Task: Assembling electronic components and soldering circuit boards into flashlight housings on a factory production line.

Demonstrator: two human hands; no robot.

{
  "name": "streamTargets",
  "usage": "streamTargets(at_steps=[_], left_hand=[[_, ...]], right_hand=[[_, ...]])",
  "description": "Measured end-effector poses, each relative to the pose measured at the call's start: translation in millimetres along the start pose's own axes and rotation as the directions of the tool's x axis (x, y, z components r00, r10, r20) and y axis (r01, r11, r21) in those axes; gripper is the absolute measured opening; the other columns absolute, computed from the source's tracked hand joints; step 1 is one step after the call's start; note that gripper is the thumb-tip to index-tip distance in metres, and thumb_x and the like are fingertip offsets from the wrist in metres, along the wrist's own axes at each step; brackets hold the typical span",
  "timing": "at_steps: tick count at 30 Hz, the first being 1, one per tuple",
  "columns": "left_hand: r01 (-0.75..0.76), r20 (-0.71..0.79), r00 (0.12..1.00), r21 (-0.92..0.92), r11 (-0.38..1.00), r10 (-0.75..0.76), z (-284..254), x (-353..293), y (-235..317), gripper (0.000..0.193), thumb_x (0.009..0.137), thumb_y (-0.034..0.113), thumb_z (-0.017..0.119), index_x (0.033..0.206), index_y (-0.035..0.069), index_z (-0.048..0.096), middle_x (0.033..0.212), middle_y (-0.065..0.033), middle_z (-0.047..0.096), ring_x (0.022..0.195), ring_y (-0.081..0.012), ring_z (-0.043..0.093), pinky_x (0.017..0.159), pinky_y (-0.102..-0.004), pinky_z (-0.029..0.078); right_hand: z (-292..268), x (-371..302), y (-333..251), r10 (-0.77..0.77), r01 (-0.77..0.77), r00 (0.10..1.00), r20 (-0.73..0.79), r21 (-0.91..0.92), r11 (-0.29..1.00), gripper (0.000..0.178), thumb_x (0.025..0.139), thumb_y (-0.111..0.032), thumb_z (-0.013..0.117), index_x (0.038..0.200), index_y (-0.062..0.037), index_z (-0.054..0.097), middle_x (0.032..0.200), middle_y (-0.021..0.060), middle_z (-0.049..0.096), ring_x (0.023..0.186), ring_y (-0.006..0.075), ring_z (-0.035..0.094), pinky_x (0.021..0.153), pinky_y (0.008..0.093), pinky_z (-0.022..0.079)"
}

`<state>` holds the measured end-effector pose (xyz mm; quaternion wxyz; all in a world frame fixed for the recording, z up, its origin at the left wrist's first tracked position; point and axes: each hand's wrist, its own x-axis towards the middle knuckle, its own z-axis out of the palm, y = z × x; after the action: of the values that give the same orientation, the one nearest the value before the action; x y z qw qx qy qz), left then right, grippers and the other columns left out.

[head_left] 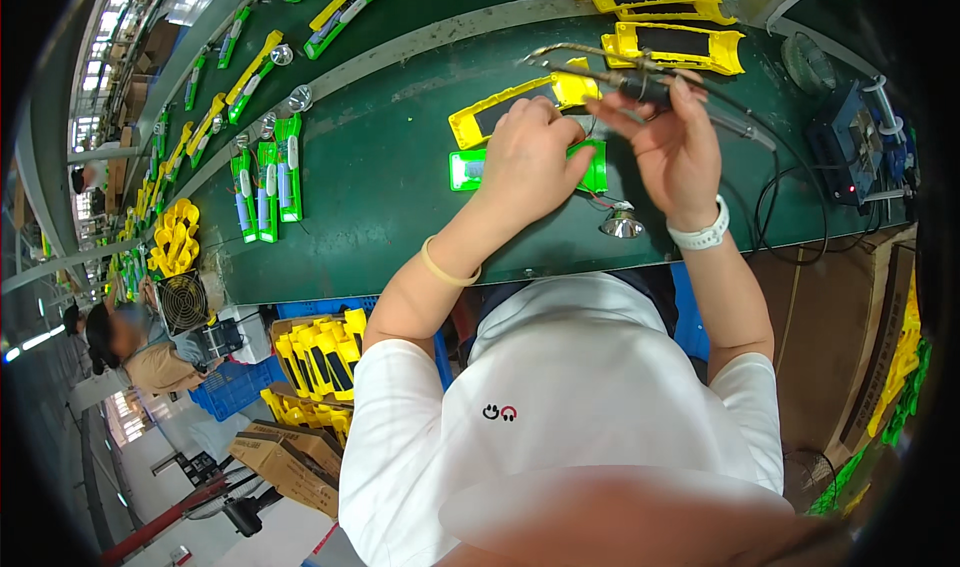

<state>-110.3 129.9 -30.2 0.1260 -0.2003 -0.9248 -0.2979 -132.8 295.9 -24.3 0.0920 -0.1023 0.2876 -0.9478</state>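
My left hand (530, 157) lies over a green lamp casing (466, 170) and the near edge of a yellow shell with a black panel (493, 114). Its fingers are curled downward, and what they pinch is hidden. Red and dark wires run from the green casing to a shiny round reflector (622, 223) lying by the table's near edge. My right hand (680, 152) is raised beside them, closed round the dark handle of a soldering iron (645, 89). The iron's thin metal end points left above the yellow shell, and its cable trails off to the right.
Several yellow shells (675, 47) are stacked at the far right. A blue bench device (850, 142) stands at right among black cables. Green casings (265, 192) lie at left, beside a line of more lamp parts. Yellow parts (325, 352) fill a box below the table.
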Motion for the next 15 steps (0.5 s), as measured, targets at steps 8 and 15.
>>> streamTargets(at_steps=[8, 15], left_hand=[[0.078, -0.091, 0.979, -0.655, 0.752, -0.18, -3.1, -5.8, -5.2, 0.011, 0.072, 0.011, 0.066, 0.08, 0.006, 0.061, 0.083, -0.008, 0.059, 0.081, -0.0248, 0.055, 0.076, -0.0342, 0.042], [-0.147, -0.115, 0.983, -0.04, 0.988, 0.142, -2.2, -13.7, -11.1, 0.008, 0.075, 0.007, 0.065, 0.082, 0.007, 0.061, 0.067, -0.008, 0.052, 0.064, -0.0258, 0.05, 0.057, -0.036, 0.04]], right_hand=[[-21.3, 40.5, -1.6, -0.09, 0.054, 0.989, -0.117, -0.282, 0.958, 0.02, 0.092, -0.02, 0.05, 0.087, -0.0011, 0.056, 0.08, 0.0094, 0.062, 0.088, 0.0278, 0.063, 0.089, 0.0417, 0.046], [-24.0, 59.7, 17.9, 0.031, -0.077, 0.994, -0.106, -0.456, 0.887, 0.02, 0.09, -0.021, 0.055, 0.096, -0.0036, 0.048, 0.089, 0.0082, 0.057, 0.088, 0.0218, 0.064, 0.081, 0.0306, 0.05]])
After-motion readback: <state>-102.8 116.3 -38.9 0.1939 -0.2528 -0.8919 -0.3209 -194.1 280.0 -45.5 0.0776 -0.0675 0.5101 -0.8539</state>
